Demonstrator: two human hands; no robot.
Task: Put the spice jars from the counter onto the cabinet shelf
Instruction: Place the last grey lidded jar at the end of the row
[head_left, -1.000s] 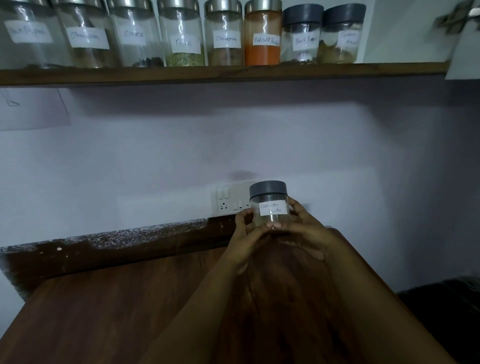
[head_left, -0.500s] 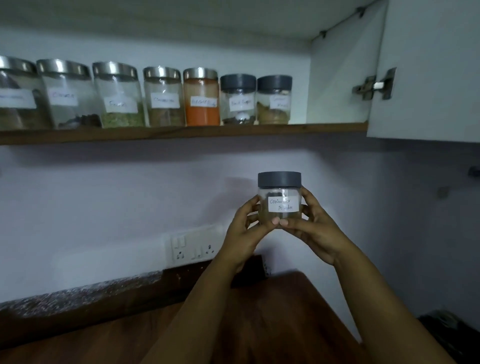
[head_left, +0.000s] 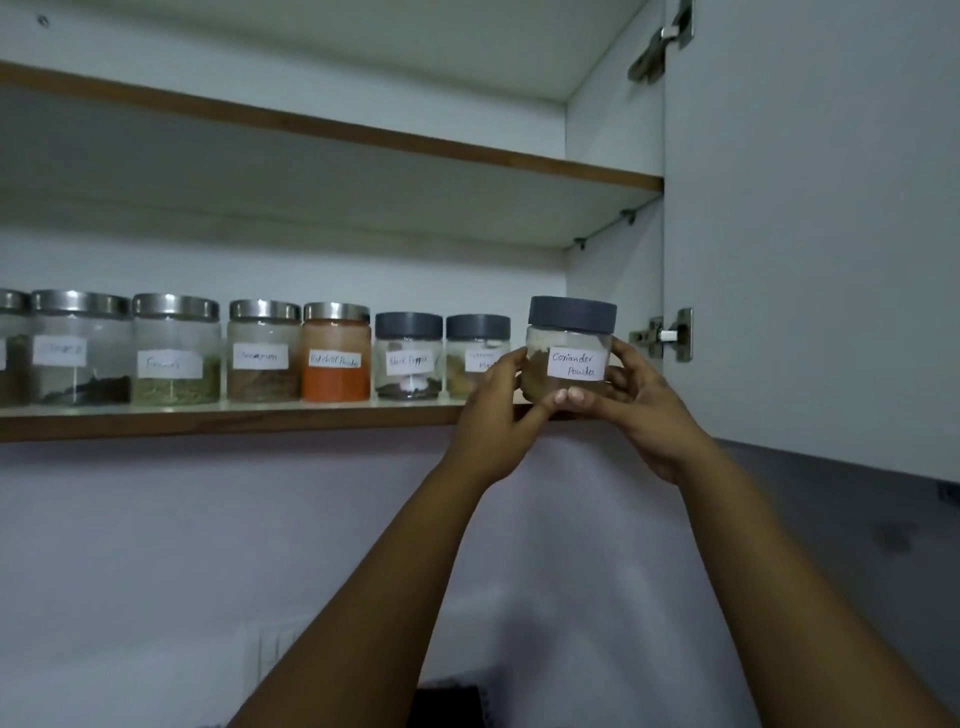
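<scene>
Both hands hold one jar at the right of centre of the frame. The coriander powder jar (head_left: 570, 353) is upright, with a grey lid and a white handwritten label facing the camera. The left hand (head_left: 501, 415) grips its left side, fingers curled round the glass and thumb under the base edge. The right hand (head_left: 641, 410) grips its right side likewise, thumb meeting the left thumb beneath the jar. The jar sits at the level of the cabinet shelf (head_left: 234, 420), at the right-hand end of the shelf; whether its base rests on the board cannot be told, as the hands cover it.

On the shelf to the left stands a row of labelled jars. From right to left: a grey-lidded jar (head_left: 475, 353), partly hidden by the left hand; the black pepper jar (head_left: 409, 356), also grey-lidded; the red chilli powder jar (head_left: 336, 353) with a steel lid; then further steel-lidded jars (head_left: 176, 351) running to the left edge of the frame.

An upper shelf (head_left: 363, 132) crosses the top. The open cabinet door (head_left: 810, 234) fills the right side, with a hinge (head_left: 665, 335) just right of the held jar.
</scene>
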